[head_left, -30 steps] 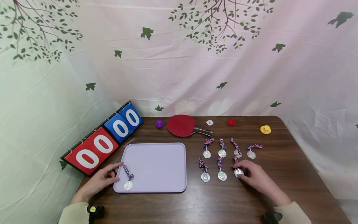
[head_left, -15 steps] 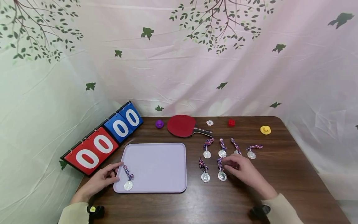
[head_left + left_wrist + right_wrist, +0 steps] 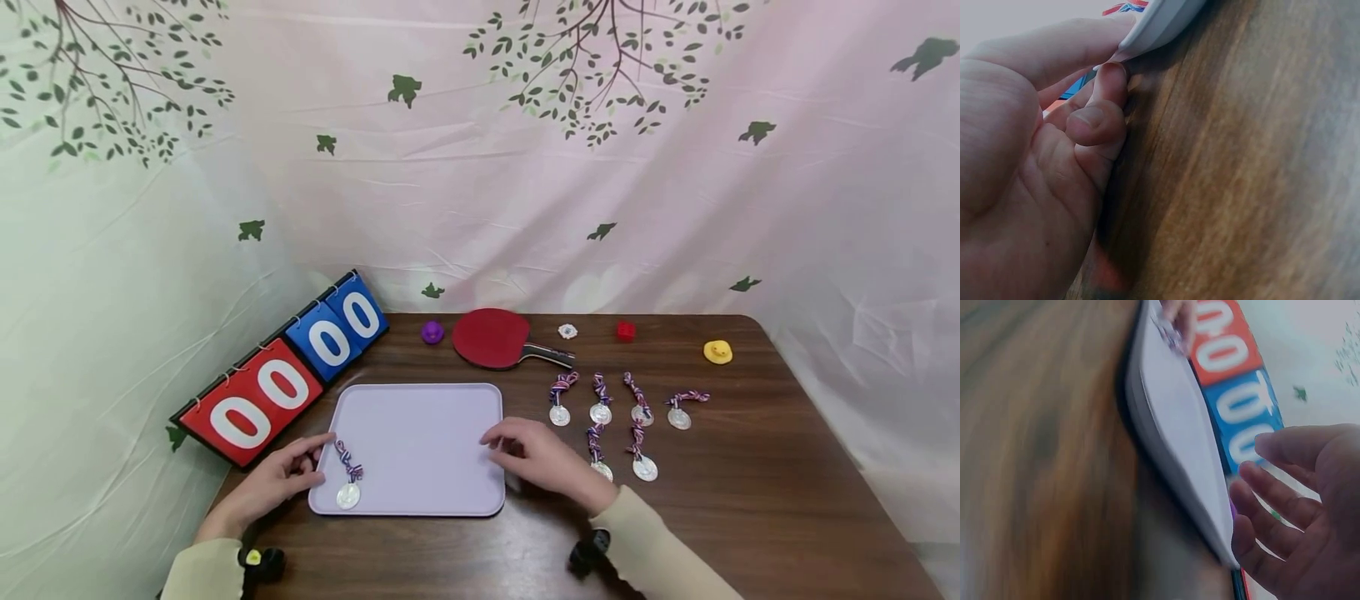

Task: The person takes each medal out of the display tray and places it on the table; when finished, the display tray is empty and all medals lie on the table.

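Note:
In the head view my left hand grips the left rim of a pale lilac tray, with its thumb at the edge. The left wrist view shows the thumb against the tray rim and the other fingers bent below. One silver medal with a knotted striped ribbon lies at the tray's left side. My right hand hovers at the tray's right edge, fingers loosely bent and holding nothing; in the right wrist view the hand looks apart from the rim. A medal lies right of it, another beside the forearm.
Several more medals form a row behind. Along the back lie a purple duck, a red table tennis bat, a white piece, a red block and a yellow duck. A flip scoreboard stands at left.
My right hand has left the front-row medal at the right and moved left to the tray's right edge, covering the place of the leftmost front medal. The left hand stays at the tray.

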{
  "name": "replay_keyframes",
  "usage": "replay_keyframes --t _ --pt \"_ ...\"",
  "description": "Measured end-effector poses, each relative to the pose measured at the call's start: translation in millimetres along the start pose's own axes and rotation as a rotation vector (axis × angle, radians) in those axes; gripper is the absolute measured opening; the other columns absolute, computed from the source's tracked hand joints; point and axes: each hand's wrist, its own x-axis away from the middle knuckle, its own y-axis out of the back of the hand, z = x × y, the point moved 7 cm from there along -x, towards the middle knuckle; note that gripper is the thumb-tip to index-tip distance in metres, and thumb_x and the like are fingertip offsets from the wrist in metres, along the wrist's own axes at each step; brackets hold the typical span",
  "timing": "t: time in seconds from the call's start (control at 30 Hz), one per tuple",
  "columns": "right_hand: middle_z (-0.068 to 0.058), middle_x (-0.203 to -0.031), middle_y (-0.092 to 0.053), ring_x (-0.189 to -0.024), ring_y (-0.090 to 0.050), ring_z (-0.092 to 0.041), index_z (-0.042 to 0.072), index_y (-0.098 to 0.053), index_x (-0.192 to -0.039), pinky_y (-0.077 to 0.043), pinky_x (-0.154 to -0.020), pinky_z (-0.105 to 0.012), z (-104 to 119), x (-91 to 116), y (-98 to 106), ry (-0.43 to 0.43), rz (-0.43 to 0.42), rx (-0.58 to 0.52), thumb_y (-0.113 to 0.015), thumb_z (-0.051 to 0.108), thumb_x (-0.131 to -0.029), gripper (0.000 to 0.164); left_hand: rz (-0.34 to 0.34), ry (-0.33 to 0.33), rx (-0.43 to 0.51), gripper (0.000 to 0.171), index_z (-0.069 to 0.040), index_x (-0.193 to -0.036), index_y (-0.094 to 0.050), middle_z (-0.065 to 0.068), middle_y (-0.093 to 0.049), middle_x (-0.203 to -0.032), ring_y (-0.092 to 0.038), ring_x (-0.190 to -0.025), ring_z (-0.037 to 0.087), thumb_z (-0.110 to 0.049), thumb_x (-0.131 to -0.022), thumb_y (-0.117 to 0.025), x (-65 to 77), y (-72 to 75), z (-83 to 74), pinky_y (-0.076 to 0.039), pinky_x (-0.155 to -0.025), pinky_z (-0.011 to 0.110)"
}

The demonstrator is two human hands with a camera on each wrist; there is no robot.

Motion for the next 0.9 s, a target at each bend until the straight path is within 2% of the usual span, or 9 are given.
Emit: replay_keyframes --t 0.2,0.4,0.67,0.8,0.9 --pt "0.001 -0.094 -0.065 -0.083 -0.061 -0.012 0.013 -0.067 -0.110 -0.050 -0.067 -0.023 22 -29 -49 0.037 0.101 -0.011 -0.068 0.010 -0.087 0.023 -0.006 -0.013 -0.012 0.061 -0.036 -0.139 -0.047 0.012 -0.050 -0.104 -0.049 -0.095 0.026 -0.033 -0.084 -0.072 -1.1 0.6 -2.0 -0.047 -0.065 0.026" --pt "0.006 -0.096 -0.065 -0.080 -0.058 -0.003 0.016 -0.068 -0.109 -0.045 -0.071 -0.014 40 -51 -91 0.049 0.189 0.064 -0.067 0.015 -0.088 0.021 -0.001 -0.024 -0.019 0.060 -0.035 -0.139 -0.046 0.012 -0.050 -0.104 -0.049 -0.095 0.026 -0.033 -0.085 -0.071 -1.7 -0.1 -2.3 -0.047 -0.065 0.026" --pt "0.015 -0.099 -0.061 -0.083 -0.054 0.003 0.027 -0.068 -0.110 -0.041 -0.075 -0.010 52 -75 -134 0.017 0.276 0.146 -0.065 0.024 -0.090 0.020 0.003 -0.029 -0.024 0.061 -0.036 -0.140 -0.045 0.012 -0.051 -0.104 -0.050 -0.093 0.027 -0.034 -0.085 -0.071 -0.3 -0.3 -1.1 -0.047 -0.066 0.026" --pt "0.017 -0.103 -0.059 -0.084 -0.053 0.005 0.033 -0.067 -0.112 -0.042 -0.076 -0.011 61 -85 -150 0.008 0.310 0.194 -0.064 0.028 -0.091 0.021 0.006 -0.039 -0.027 0.060 -0.036 -0.140 -0.045 0.012 -0.051 -0.103 -0.051 -0.092 0.027 -0.033 -0.086 -0.070 0.1 0.4 -1.4 -0.046 -0.064 0.025" --pt "0.014 -0.106 -0.057 -0.085 -0.051 0.005 0.035 -0.066 -0.114 -0.042 -0.076 -0.012 68 -93 -162 0.034 0.319 0.255 -0.062 0.029 -0.092 0.023 0.013 -0.049 -0.024 0.059 -0.035 -0.140 -0.045 0.013 -0.050 -0.103 -0.050 -0.091 0.027 -0.032 -0.086 -0.070 -0.7 1.2 -1.6 -0.046 -0.063 0.026"
